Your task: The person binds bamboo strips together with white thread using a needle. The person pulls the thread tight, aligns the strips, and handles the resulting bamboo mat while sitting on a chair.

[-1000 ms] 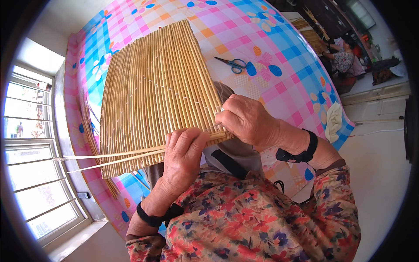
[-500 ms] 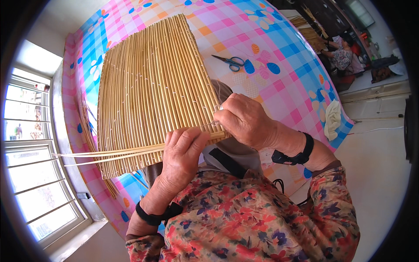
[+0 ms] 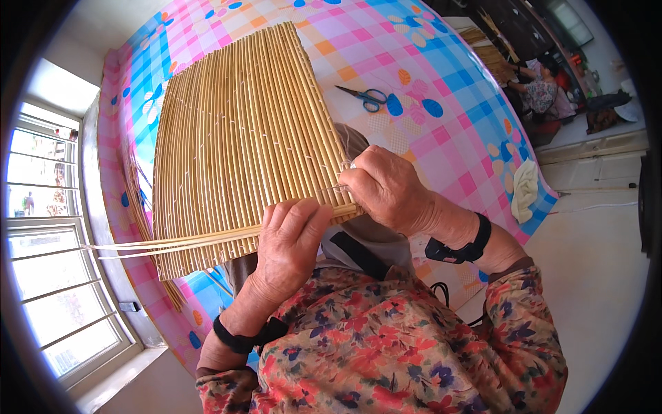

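A mat of slender yellow reeds (image 3: 234, 124), stitched with pale thread, lies across my lap. My left hand (image 3: 289, 248) is closed over its near edge, gripping loose pale reed strips (image 3: 172, 243) that trail out to the left. My right hand (image 3: 389, 190) is pinched at the mat's near right corner on a fine thread (image 3: 327, 188); the fingertips are partly hidden, and I cannot tell whether a needle is there too. Beyond that hand, dark scissors with blue-rimmed handles (image 3: 371, 98) rest on the checked sheet.
The pink and blue checked sheet (image 3: 469, 186) spreads around me. Loose reeds (image 3: 138, 207) lie left of the mat, a white cloth (image 3: 525, 192) at the right. A barred window (image 3: 55, 290) is at left. Another person (image 3: 541, 90) sits at upper right among clutter.
The mat and both hands have shifted slightly up and to the left in the picture, along with the surroundings. Both grips look the same.
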